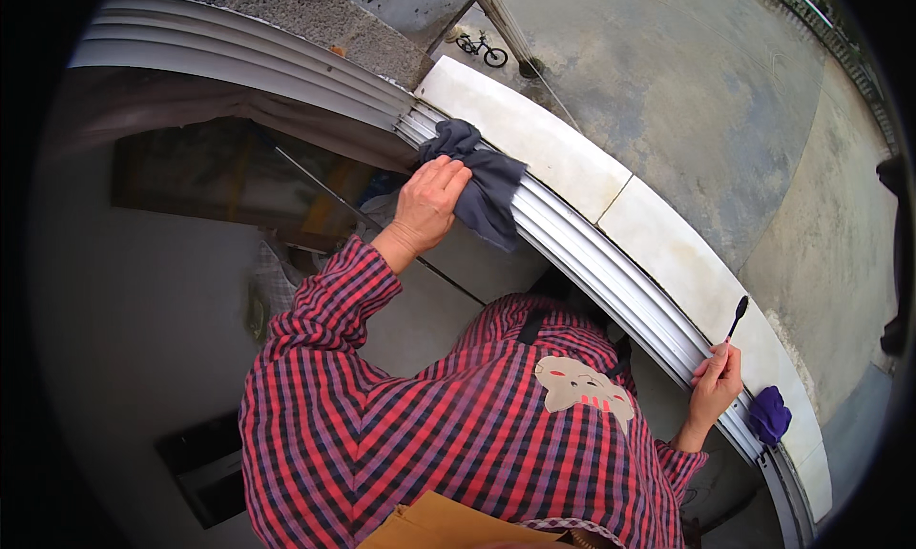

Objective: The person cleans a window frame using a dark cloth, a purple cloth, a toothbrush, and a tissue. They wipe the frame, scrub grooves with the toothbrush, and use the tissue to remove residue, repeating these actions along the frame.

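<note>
My left hand (428, 202) is closed on a dark grey cloth (489, 188), which lies bunched over the white window track (592, 269). Part of the cloth hangs down on the inner side. Farther along the same track, at the right, my right hand (718, 385) grips a black toothbrush (739, 312), its bristle head pointing up and away over the sill. A crumpled purple cloth (769, 415) rests on the track and sill just beyond my right hand.
A pale stone sill (534, 139) runs along the outer side of the track. Outside, far below, lies a concrete yard (649, 101) with a bicycle (482, 49). White sliding window frames (239, 48) and a curtain (315, 129) are at the left. A thin rod (329, 191) slants behind my left arm.
</note>
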Action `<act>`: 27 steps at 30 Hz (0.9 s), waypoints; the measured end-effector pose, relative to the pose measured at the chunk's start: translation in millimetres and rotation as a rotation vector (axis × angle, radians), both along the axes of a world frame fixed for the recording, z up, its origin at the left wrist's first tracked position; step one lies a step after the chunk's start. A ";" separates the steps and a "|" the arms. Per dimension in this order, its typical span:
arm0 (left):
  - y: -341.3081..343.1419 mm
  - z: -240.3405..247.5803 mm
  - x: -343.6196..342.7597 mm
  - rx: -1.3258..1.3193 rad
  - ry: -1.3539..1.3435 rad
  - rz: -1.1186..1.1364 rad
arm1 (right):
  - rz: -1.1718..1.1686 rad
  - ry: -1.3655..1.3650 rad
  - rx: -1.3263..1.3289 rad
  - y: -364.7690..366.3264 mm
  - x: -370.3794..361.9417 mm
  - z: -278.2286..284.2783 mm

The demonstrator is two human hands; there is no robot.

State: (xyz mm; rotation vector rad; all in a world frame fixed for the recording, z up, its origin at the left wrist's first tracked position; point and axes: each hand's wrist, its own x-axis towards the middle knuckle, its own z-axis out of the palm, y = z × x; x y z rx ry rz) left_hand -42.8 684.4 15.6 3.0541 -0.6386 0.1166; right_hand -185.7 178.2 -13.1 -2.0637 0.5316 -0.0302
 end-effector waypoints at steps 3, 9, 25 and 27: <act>61.5 13.9 51.2 0.481 0.179 0.125 | -0.027 -0.033 -0.006 -1.8 1.2 -5.2; 85.9 22.9 84.1 0.573 0.214 0.144 | -0.069 -0.064 0.017 2.5 -2.0 -2.1; 31.1 -18.6 102.5 0.326 0.153 0.668 | -0.011 -0.077 -0.017 22.4 10.2 11.7; 1.7 -15.1 84.7 0.250 0.150 0.596 | -0.030 -0.087 -0.002 27.3 12.5 15.6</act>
